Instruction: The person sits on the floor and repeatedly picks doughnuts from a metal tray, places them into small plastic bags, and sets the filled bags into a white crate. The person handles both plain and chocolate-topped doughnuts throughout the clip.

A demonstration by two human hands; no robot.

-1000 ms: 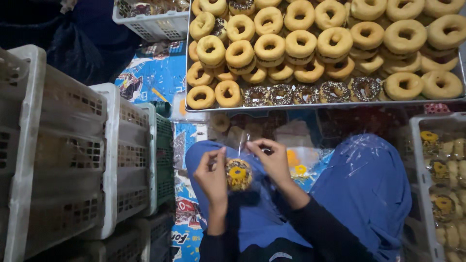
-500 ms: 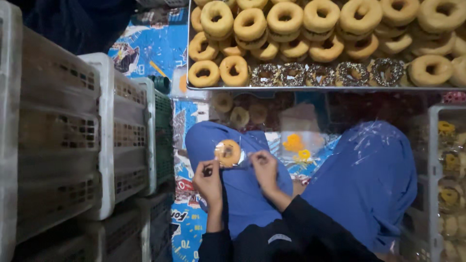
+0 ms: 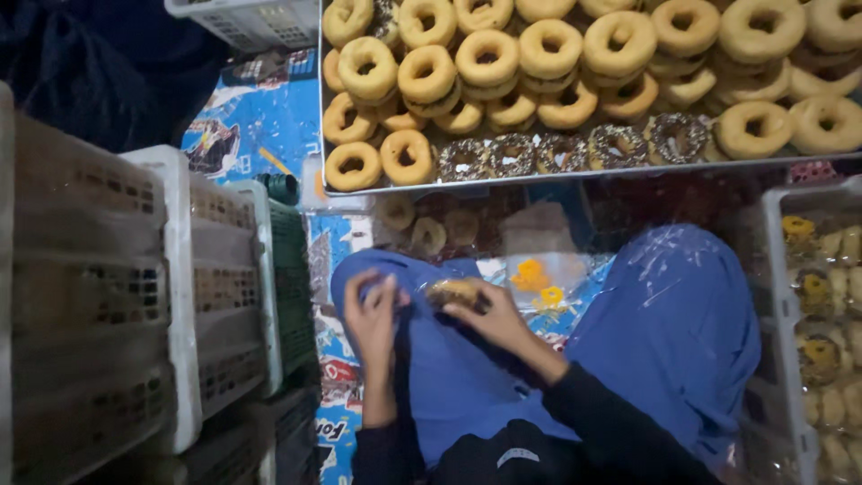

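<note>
The right hand (image 3: 489, 316) grasps a wrapped doughnut (image 3: 453, 291) over the blue-clad lap (image 3: 458, 377). The left hand (image 3: 373, 310) is curled just beside it, whether gripping the wrapper I cannot tell. Above sits a tray (image 3: 557, 176) of doughnuts.

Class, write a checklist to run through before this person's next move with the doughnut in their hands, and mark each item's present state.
1. Right hand grips the doughnut: ok.
2. Left hand free of other items: cannot tell, fingers curled.
3. Doughnut fully wrapped: cannot tell, blurred.
4. Tray of doughnuts sits level above the lap: ok.
5. White crate of packed doughnuts within right-side reach: ok, probably.
</note>
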